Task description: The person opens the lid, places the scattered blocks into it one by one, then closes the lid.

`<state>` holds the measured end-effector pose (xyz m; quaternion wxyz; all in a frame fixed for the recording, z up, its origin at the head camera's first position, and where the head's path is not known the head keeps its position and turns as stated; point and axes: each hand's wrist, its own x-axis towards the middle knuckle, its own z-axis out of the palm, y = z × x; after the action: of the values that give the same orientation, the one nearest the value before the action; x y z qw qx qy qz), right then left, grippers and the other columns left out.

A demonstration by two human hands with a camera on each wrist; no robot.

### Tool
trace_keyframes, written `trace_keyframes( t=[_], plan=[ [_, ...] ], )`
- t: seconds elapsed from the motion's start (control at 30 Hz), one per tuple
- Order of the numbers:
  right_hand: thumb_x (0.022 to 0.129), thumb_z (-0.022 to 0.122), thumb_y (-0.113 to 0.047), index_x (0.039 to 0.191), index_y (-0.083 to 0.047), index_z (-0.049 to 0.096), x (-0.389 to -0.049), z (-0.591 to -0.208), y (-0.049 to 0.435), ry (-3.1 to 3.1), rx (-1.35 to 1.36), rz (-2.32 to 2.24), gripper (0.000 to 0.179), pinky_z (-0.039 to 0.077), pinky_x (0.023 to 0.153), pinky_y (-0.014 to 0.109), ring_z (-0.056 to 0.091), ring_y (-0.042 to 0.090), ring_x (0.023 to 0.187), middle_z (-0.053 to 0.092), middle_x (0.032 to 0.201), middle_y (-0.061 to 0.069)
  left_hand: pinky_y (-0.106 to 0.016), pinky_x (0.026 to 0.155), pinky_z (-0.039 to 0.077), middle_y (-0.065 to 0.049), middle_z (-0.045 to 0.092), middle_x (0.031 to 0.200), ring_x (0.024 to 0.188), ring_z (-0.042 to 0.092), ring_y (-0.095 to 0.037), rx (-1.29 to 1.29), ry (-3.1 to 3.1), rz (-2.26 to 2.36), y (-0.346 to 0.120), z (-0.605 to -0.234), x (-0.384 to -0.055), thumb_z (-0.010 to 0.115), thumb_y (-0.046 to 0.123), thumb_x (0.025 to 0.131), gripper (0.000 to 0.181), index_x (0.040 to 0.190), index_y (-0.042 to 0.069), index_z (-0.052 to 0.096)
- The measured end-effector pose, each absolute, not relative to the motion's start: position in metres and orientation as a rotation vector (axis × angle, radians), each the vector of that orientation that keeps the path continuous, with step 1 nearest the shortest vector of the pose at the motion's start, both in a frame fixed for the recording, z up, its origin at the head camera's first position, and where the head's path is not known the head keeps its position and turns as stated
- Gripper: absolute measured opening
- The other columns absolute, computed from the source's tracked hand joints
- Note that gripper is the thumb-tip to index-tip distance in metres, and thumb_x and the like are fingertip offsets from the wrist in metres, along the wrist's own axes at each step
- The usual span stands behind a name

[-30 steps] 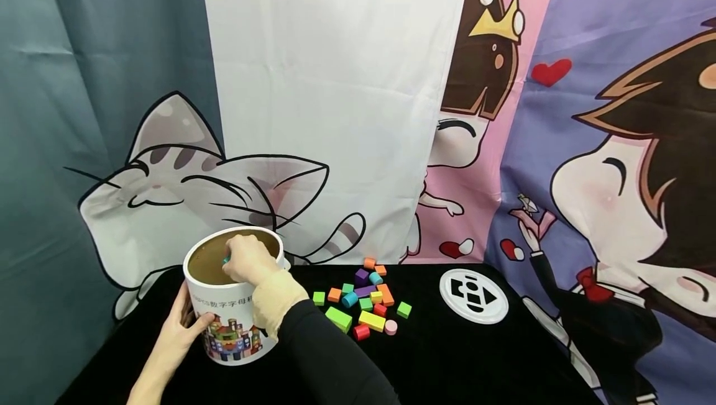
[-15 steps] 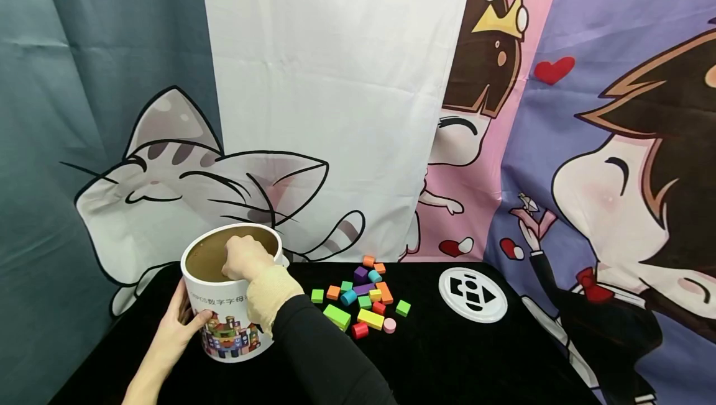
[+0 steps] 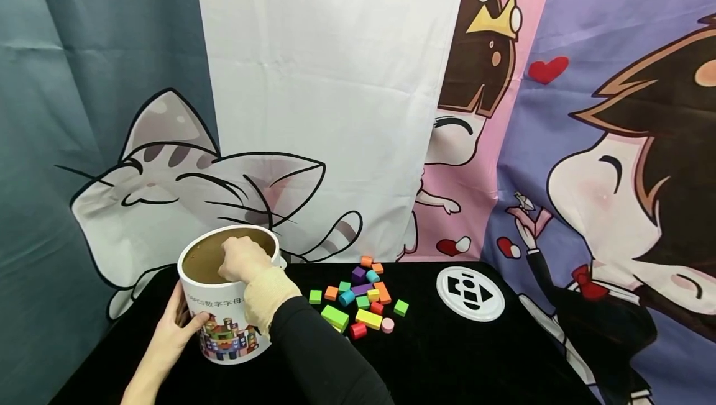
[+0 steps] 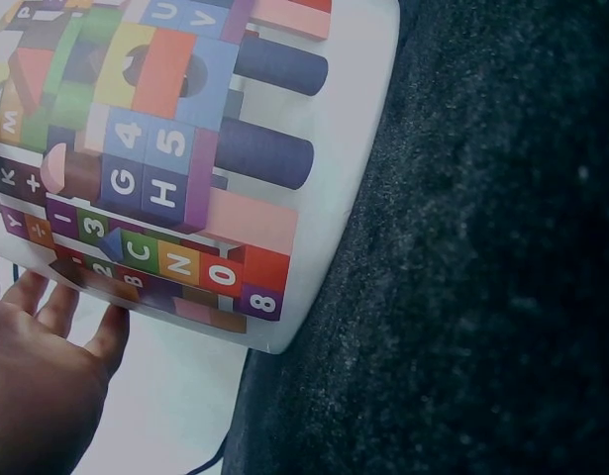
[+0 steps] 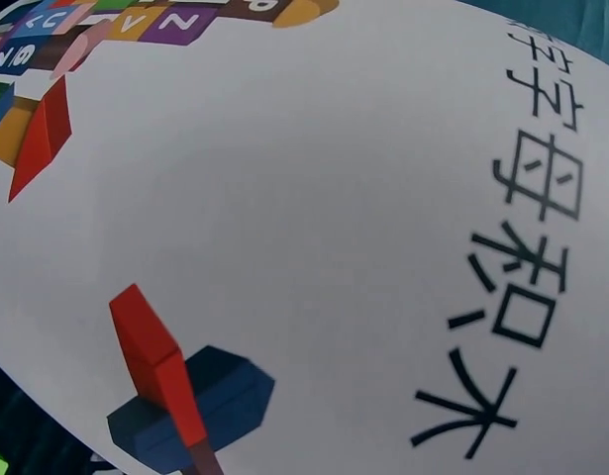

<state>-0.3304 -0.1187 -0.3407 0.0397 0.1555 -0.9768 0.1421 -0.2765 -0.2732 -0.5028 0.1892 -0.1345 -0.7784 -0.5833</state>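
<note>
A white bucket [image 3: 260, 312] printed with colourful blocks and Chinese characters stands tilted slightly at the front left in the head view. My left hand [image 3: 174, 330] holds its left side, the thumb lying across the front wall. In the left wrist view the fingers of that hand [image 4: 47, 381] touch the printed wall. My right hand [image 3: 243, 260] reaches over the rim into the bucket, and its fingertips are hidden, so what it holds cannot be seen. Only the bucket's outer wall [image 5: 284, 198] shows in the right wrist view.
Right of the bucket, several coloured wooden blocks [image 3: 368, 319] lie loosely on a black cloth [image 3: 436, 361]. Farther right lies a round white lid [image 3: 470, 293] with shaped cut-outs. Printed curtains [image 3: 335, 82] hang behind the table.
One second ago a bit of teal showed beside my right hand inside the bucket; now it is out of sight. The right hand sits slightly lower in it. The left hand keeps its hold.
</note>
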Motion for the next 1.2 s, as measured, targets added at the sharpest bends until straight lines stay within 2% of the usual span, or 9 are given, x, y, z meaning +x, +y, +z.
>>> trace_keyframes(
  t=[0.2,0.37,0.5,0.67,0.87,1.07,1.2],
  plan=[
    [0.080,0.079,-0.037,0.097,-0.032,0.071,-0.334,-0.342,-0.116,-2.930,0.577,0.341,0.020,0.049,0.069,0.030,0.059,0.007,0.087,0.064,0.094,-0.015,-0.002,0.098,0.022,-0.015,0.004,0.162,0.131,0.018,0.010,-0.397,-2.184,-1.633,-0.273,-0.504,-0.277,0.059,0.000,0.096,0.091,0.159,0.026,0.000],
    [0.081,0.078,-0.038,0.102,-0.032,0.072,-0.334,-0.342,-0.116,-2.914,0.594,0.347,0.023,0.049,0.072,0.030,0.059,0.006,0.086,0.065,0.094,-0.017,-0.002,0.097,0.023,-0.012,0.005,0.162,0.131,0.018,0.011,-0.406,-2.185,-1.615,-0.275,-0.505,-0.277,0.060,0.000,0.095,0.091,0.159,0.026,0.000],
    [0.081,0.078,-0.038,0.101,-0.032,0.072,-0.333,-0.341,-0.115,-2.880,0.612,0.364,0.021,0.049,0.072,0.030,0.059,0.005,0.085,0.064,0.094,-0.017,-0.003,0.097,0.025,-0.016,0.007,0.162,0.130,0.020,0.011,-0.410,-2.182,-1.606,-0.275,-0.505,-0.276,0.060,-0.001,0.095,0.091,0.159,0.025,0.001],
    [0.085,0.073,-0.032,0.104,-0.029,0.070,-0.332,-0.342,-0.106,-2.704,0.708,0.524,0.020,0.048,0.075,0.022,0.059,0.004,0.088,0.064,0.100,-0.015,-0.002,0.096,0.024,-0.015,0.004,0.162,0.130,0.018,0.012,-0.396,-2.197,-1.606,-0.275,-0.503,-0.277,0.060,0.001,0.096,0.091,0.159,0.027,0.000],
    [0.088,0.070,-0.019,0.109,-0.016,0.071,-0.332,-0.349,-0.086,-2.270,0.871,0.893,0.020,0.038,0.092,0.012,0.055,0.006,0.107,0.064,0.114,-0.004,-0.002,0.097,0.024,-0.023,0.004,0.160,0.130,0.019,0.012,-0.415,-2.186,-1.622,-0.274,-0.501,-0.279,0.060,-0.001,0.095,0.091,0.159,0.025,-0.001],
    [0.088,0.075,-0.025,0.113,-0.013,0.069,-0.326,-0.345,-0.053,-2.090,0.915,0.957,0.028,0.037,0.100,0.019,0.052,0.011,0.115,0.060,0.120,0.001,-0.002,0.098,0.023,-0.025,0.005,0.160,0.130,0.019,0.012,-0.403,-2.170,-1.634,-0.275,-0.502,-0.279,0.060,-0.004,0.094,0.092,0.159,0.021,0.000],
    [0.085,0.076,-0.016,0.110,-0.011,0.071,-0.326,-0.345,-0.016,-2.005,0.910,0.974,0.026,0.041,0.099,0.023,0.054,0.015,0.114,0.061,0.119,0.005,-0.003,0.098,0.023,-0.025,0.006,0.160,0.130,0.019,0.011,-0.402,-2.160,-1.635,-0.274,-0.501,-0.278,0.061,-0.004,0.093,0.092,0.159,0.021,0.001]
  ],
)
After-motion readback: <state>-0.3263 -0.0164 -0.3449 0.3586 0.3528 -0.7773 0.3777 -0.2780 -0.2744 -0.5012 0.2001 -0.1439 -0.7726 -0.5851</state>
